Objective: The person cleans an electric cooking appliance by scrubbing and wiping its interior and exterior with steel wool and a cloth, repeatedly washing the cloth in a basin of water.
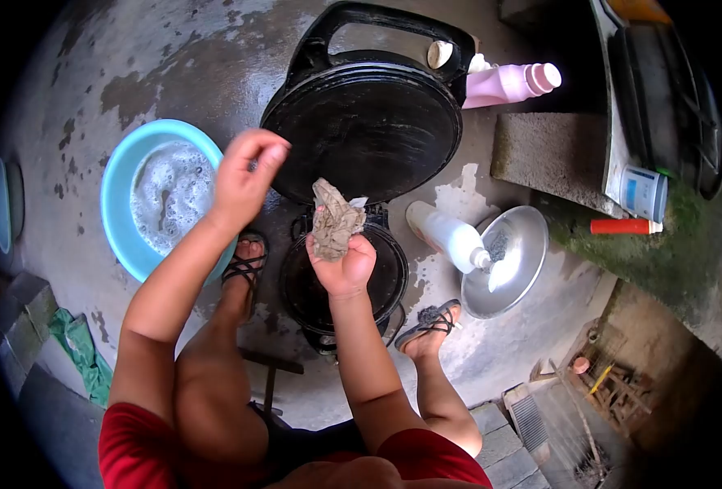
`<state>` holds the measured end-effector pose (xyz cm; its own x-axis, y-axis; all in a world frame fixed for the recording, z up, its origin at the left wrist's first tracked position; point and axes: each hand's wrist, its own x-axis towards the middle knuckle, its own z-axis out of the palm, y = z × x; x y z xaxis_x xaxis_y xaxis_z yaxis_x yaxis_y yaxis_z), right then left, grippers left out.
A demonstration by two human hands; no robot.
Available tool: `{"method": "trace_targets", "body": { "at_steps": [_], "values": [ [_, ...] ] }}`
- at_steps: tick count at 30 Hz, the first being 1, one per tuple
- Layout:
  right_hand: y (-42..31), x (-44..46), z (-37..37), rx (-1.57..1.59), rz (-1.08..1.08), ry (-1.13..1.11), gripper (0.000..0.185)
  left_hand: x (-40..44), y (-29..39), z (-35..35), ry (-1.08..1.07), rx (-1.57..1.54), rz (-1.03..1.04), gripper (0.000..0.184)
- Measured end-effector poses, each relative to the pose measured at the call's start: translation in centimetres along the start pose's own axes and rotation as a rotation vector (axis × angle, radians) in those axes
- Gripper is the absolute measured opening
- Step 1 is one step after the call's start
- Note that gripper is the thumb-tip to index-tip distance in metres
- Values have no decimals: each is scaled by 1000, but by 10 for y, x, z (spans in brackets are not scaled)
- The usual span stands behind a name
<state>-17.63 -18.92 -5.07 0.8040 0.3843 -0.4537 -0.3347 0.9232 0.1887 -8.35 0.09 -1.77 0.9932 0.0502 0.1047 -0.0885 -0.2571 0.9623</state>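
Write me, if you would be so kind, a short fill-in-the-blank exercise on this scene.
1. The crumpled brown cloth is held in the person's ____ hand.
2. White foam lies inside the round plastic basin, which is coloured light ____.
3. The hinged, round black metal pan stands ____, not shut.
4. The plastic bottle beside the pan's large black handle is coloured ____.

Missing words: right; blue; open; pink.
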Motion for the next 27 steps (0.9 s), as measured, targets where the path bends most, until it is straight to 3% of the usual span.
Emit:
{"method": "trace_targets", "body": {
  "at_steps": [3, 5, 6, 9, 11, 14, 15, 18, 21, 22, 25, 27],
  "values": [
    [10, 5, 12, -7, 23, -5, 69, -16, 8, 0, -461, -274, -403, 32],
    [28, 12, 28, -88, 18, 49, 67, -25, 13, -5, -600, -457, -513, 38],
    [39, 15, 29, -226, 50, -12, 68, -26, 22, -11, -564, -367, -454, 35],
    [87, 27, 22, -422, 49, 104, 67, -35, -8, -49, -461, -395, -705, 37],
    [110, 31, 32, -823, 19, 58, 66, -44, -22, -81, -310, -288, -776, 35],
    [127, 28, 22, -1106, -116, 124, 59, -59, -59, -137, 145, -144, -733, 30],
    [122, 27, 12, -1100, -30, 119, 56, -60, -69, -155, 284, -129, -716, 28],
    [93, 17, -9, -1070, 174, 188, 42, -85, -143, -205, 477, 354, -464, 25],
    [81, 2, -27, -1103, 59, 202, 34, -93, -138, -193, 35, 870, -80, 26],
    [77, -2, -20, -1146, 85, 294, 31, -104, -152, -186, -95, 962, -6, 37],
    [68, -12, -35, -1179, 54, 359, 31, -133, -175, -155, -429, 1280, -240, 51],
    [63, -18, -44, -1158, 22, 401, 29, -124, -182, -156, -194, 1103, -280, 59]
  ]
}}
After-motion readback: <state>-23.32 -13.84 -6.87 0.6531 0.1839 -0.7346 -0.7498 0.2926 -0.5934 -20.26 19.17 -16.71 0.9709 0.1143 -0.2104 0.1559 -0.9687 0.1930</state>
